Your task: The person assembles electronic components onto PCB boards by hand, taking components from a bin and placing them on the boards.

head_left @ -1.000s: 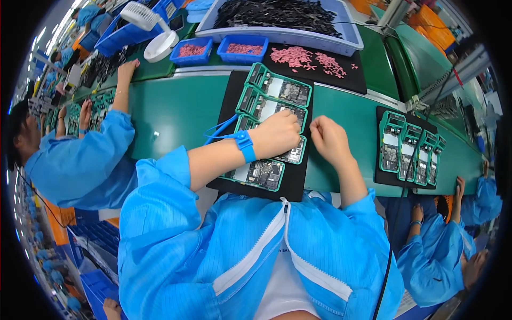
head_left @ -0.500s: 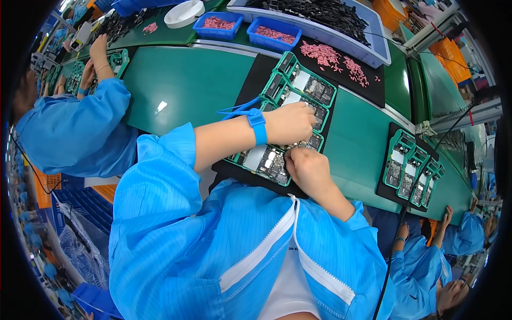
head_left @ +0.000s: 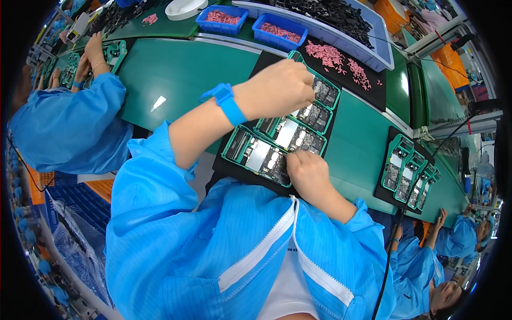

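Note:
Several green-framed phone-like assemblies with dark circuit boards and silver plates lie in a row on a black mat (head_left: 224, 169). Over the farther ones is my left hand (head_left: 280, 88), a blue strap on its wrist. Its fingers are curled together, and whatever they hold, if anything, is hidden. At the right end of the nearest assembly (head_left: 256, 156), my right hand (head_left: 310, 172) has its fingers drawn together against the frame edge. What is between these fingertips is also hidden. Just beyond lies the second assembly (head_left: 293, 134), its boards uncovered.
Two blue bins (head_left: 221, 31) of pink pieces stand at the back. Loose pink pieces (head_left: 325, 55) lie on a black mat beside a large tray (head_left: 385, 60) of black parts. More assemblies (head_left: 408, 173) rest on the right. A co-worker's blue sleeve (head_left: 69, 120) is at left.
My left hand has moved up and away from the nearer assemblies to the farther ones, uncovering the second assembly. My right hand stays by the nearest one, lowered slightly.

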Demonstrator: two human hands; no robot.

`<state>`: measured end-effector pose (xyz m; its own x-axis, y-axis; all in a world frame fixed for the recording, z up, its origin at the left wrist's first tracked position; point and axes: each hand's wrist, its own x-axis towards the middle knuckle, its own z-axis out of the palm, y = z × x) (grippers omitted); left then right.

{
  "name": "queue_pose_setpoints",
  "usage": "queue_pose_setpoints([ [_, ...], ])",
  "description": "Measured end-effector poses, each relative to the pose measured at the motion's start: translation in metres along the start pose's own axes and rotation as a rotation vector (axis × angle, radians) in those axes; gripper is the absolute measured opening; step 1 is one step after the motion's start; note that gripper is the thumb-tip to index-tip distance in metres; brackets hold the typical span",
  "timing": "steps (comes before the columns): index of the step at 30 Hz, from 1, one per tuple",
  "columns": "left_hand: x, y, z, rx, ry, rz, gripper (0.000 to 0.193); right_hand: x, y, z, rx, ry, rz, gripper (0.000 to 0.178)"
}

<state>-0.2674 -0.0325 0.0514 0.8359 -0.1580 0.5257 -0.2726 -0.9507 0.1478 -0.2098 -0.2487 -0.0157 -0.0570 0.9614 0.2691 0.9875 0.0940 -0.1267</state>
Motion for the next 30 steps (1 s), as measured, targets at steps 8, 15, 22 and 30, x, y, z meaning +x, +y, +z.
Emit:
queue_pose_setpoints([
  [8, -0.012, -0.011, -0.030, 0.013, 0.079, -0.053, 0.012, -0.021, -0.001, -0.005, 0.119, -0.008, -0.004, 0.028],
  [15, -0.050, -0.019, -0.010, -0.164, 0.034, -0.402, 0.043, -0.005, 0.051, -0.017, 0.508, 0.110, 0.244, 0.014],
  [22, -0.085, 0.001, 0.023, -0.547, 0.086, -0.714, 0.068, 0.007, 0.134, -0.010, 0.491, 0.278, 0.705, 0.023],
  [30, -0.136, 0.034, 0.036, -0.781, 0.267, -0.753, 0.069, 0.013, 0.088, 0.050, 0.749, 0.387, 0.752, 0.064],
])
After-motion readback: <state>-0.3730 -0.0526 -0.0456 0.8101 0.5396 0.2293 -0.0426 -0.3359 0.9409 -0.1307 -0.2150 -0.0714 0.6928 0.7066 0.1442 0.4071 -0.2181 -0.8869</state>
